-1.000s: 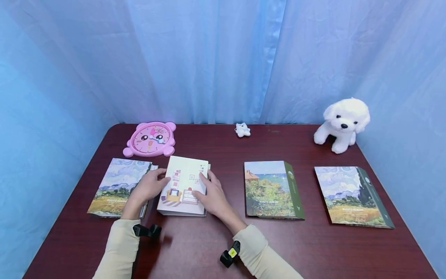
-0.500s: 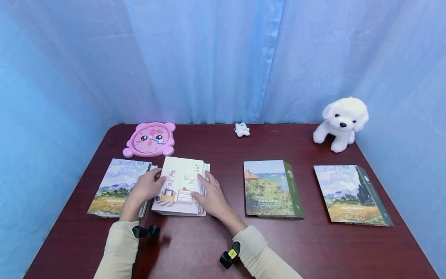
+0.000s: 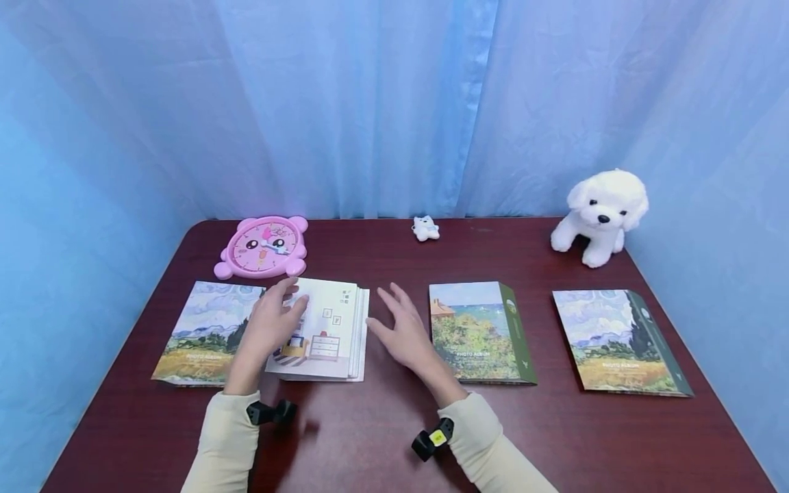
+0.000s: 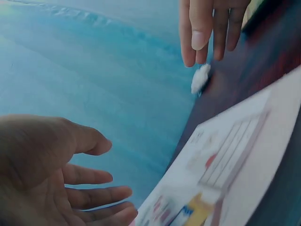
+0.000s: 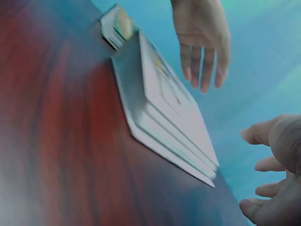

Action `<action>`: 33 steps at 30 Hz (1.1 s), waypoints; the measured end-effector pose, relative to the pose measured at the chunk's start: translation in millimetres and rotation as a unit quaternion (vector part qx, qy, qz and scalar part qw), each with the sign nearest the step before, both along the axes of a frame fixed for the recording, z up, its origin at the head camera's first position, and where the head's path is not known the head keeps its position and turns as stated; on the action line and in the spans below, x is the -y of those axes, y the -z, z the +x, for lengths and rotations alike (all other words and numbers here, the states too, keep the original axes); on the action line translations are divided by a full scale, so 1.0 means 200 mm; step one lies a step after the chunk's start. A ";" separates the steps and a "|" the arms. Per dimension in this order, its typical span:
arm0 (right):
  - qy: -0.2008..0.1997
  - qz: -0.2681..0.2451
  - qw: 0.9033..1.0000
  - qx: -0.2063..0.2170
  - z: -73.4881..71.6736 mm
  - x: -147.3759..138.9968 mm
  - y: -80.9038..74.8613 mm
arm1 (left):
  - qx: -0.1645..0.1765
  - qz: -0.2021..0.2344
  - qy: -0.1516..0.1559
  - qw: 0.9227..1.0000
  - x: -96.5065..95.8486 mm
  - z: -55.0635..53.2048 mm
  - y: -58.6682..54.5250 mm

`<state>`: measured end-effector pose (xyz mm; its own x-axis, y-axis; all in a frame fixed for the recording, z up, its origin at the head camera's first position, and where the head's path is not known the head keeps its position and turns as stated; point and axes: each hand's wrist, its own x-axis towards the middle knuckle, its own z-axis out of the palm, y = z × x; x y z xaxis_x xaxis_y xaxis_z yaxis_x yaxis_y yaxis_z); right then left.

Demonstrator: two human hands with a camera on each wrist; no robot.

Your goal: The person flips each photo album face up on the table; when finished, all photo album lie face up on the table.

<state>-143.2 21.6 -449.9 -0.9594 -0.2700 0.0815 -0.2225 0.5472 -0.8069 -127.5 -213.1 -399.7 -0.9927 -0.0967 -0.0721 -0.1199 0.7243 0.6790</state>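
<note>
A thick white album (image 3: 327,329) with a drawing of a room on its cover lies on the table left of the middle. Its cover and pages are skewed leftward, so layered edges show along the right side in the right wrist view (image 5: 164,132). My left hand (image 3: 269,327) is over the album's left edge, fingers loosely spread and holding nothing. Just off the right edge hovers my right hand (image 3: 405,335), its fingers also spread and nothing in them. Both wrist views show the hands raised above the cover.
A landscape photo album (image 3: 206,329) lies close on the left; two more, a seaside one (image 3: 471,329) and a field one (image 3: 616,342), lie to the right. Along the back stand a pink toy clock (image 3: 261,246), a small white figure (image 3: 425,228) and a white plush dog (image 3: 604,212).
The white album's cover and pages slid left, exposing layers at its right side. Both hands then came off it; the right hand moved away rightward and the left lifted.
</note>
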 end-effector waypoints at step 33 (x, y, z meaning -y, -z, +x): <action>0.126 0.092 0.986 0.055 0.11 -0.97 0.01 | 0.014 0.132 0.160 0.978 -0.72 0.02 0.22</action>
